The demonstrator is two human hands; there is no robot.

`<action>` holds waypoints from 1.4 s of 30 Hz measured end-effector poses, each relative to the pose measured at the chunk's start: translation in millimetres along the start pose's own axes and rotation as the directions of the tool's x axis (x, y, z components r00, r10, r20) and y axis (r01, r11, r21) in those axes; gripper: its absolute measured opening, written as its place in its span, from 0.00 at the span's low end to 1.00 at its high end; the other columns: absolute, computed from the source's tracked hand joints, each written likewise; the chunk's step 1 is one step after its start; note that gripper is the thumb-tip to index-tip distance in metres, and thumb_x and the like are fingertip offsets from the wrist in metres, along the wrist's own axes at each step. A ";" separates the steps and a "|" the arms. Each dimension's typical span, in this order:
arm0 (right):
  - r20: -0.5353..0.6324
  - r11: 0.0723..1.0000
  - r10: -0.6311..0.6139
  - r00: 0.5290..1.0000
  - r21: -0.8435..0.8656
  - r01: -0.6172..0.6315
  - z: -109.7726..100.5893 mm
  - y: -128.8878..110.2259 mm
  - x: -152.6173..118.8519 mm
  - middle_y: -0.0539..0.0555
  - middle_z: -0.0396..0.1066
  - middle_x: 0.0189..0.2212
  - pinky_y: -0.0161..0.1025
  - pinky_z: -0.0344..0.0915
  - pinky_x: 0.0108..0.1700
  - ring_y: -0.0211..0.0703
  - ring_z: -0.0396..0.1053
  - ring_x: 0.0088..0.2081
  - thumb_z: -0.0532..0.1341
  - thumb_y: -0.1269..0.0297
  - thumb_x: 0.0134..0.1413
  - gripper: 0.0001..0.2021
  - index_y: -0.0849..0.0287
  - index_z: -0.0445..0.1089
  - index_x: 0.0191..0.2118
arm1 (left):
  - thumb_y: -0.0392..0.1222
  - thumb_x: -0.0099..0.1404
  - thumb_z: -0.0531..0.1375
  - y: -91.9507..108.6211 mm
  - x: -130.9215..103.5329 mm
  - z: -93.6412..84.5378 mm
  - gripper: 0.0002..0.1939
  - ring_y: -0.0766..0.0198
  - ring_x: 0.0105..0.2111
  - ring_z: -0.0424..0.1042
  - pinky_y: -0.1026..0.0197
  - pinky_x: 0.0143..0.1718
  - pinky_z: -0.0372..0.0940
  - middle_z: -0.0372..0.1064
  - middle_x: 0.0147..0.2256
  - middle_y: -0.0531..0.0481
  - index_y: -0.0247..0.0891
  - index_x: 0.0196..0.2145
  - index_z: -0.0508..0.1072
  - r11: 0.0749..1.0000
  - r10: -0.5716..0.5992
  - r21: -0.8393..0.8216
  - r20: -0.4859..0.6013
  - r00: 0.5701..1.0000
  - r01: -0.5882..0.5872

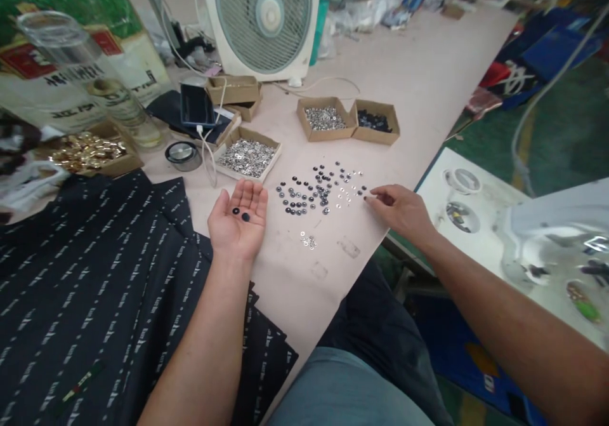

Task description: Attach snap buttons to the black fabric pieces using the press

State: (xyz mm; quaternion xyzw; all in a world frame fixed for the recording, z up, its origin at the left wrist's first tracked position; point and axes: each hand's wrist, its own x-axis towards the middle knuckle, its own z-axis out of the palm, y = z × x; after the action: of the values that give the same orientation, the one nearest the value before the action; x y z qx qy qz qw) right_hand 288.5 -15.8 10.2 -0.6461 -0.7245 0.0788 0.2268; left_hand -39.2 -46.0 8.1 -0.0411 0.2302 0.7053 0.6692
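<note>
- Clearly, the right hand (401,210) is nearer the scattered caps (323,195), just leftward of it; I cannot tell whether its grip pinches one.
- Left hand (239,228): spread under two dark discs (245,217).

You cannot tell whether your right grip (402,212) holds the tiny dark button (365,198) at its fingertips (375,192). The top edge crops the fan (269,16), the left and bottom the cloth (95,273), the right a blurred white machine (561,216).

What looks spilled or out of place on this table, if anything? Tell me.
The small silver pieces look slightly stray: they lie loose in a little cluster, on the near side of the spread-out dark studs.
</note>
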 end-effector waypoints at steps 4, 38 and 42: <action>-0.021 0.992 -0.069 0.997 0.103 0.071 -3.2 -38.0 -32.6 0.53 0.72 0.29 0.38 0.64 0.35 0.40 0.67 0.29 0.61 0.61 0.55 0.09 0.59 0.75 0.37 | 0.43 0.70 0.49 1.9 1.1 0.2 0.15 0.62 0.41 0.76 0.56 0.49 0.70 0.76 0.34 0.44 0.31 0.42 0.71 1.000 0.019 0.017 -0.004 1.000 -0.019; 0.377 0.722 -0.692 0.616 0.379 0.579 33.4 -165.7 -174.4 0.55 0.68 0.34 0.44 0.51 0.41 0.46 0.61 0.39 0.58 0.58 0.63 0.10 0.55 0.74 0.41 | 0.44 0.72 0.44 57.8 -41.8 56.2 0.18 0.61 0.51 0.71 0.60 0.49 0.69 0.75 0.38 0.43 0.36 0.41 0.72 0.910 0.328 0.201 0.189 0.926 -0.364; 0.357 0.726 -0.686 0.634 0.391 0.565 31.8 -159.9 -177.7 0.55 0.68 0.34 0.44 0.52 0.43 0.46 0.62 0.39 0.57 0.58 0.63 0.10 0.55 0.74 0.39 | 0.44 0.72 0.44 67.8 -54.6 53.2 0.19 0.63 0.44 0.75 0.60 0.49 0.69 0.75 0.33 0.45 0.34 0.40 0.71 0.902 0.352 0.209 0.157 0.923 -0.379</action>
State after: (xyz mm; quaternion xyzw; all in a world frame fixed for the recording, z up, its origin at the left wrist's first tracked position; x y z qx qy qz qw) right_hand 142.0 -207.3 6.9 -0.2783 -0.9209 0.2394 0.1309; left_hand -85.6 -76.1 93.7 0.1230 0.2768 0.7872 0.5371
